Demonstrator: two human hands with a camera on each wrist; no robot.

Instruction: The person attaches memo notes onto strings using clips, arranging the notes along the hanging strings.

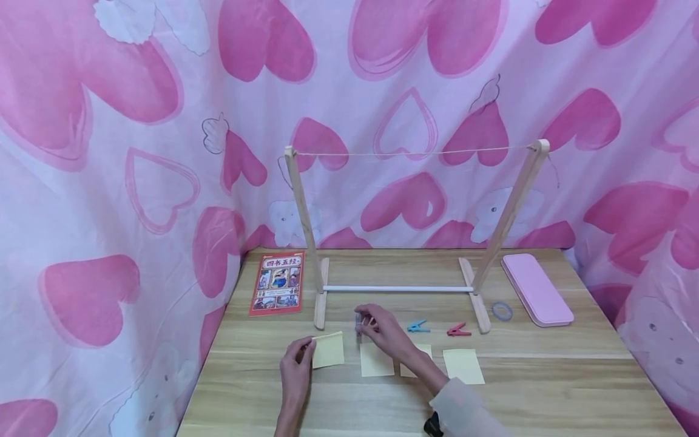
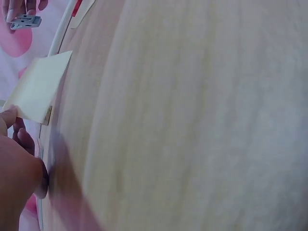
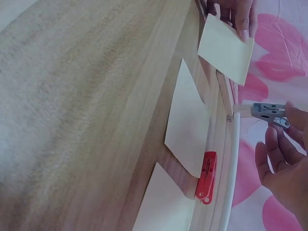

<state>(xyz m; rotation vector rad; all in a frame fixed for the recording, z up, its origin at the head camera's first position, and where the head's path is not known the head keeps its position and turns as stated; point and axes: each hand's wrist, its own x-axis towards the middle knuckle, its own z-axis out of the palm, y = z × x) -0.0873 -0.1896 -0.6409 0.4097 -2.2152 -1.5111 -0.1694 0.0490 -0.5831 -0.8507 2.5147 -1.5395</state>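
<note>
My left hand [image 1: 296, 364] pinches a pale yellow paper note [image 1: 329, 350] by its edge, holding it raised above the tabletop. To its right, my right hand [image 1: 384, 334] grips a grey clothespin [image 3: 269, 111] between thumb and fingers. Under and beside the right arm lie more yellow notes: one [image 1: 377, 362] near the hand, one partly covered by the forearm [image 1: 423, 364], and one [image 1: 464, 366] farther right. A blue clothespin [image 1: 418, 326] and a red clothespin [image 1: 459, 329] rest behind the notes. Another view of a red clothespin [image 3: 206, 177] shows it close beside a note.
A wooden stand [image 1: 512, 209] with a string [image 1: 409, 152] across its top and a white bar [image 1: 398, 288] low down stands behind the hands. A red book [image 1: 277, 283] lies left of it; a pink case [image 1: 537, 290] and a bluish ring [image 1: 502, 311] lie right.
</note>
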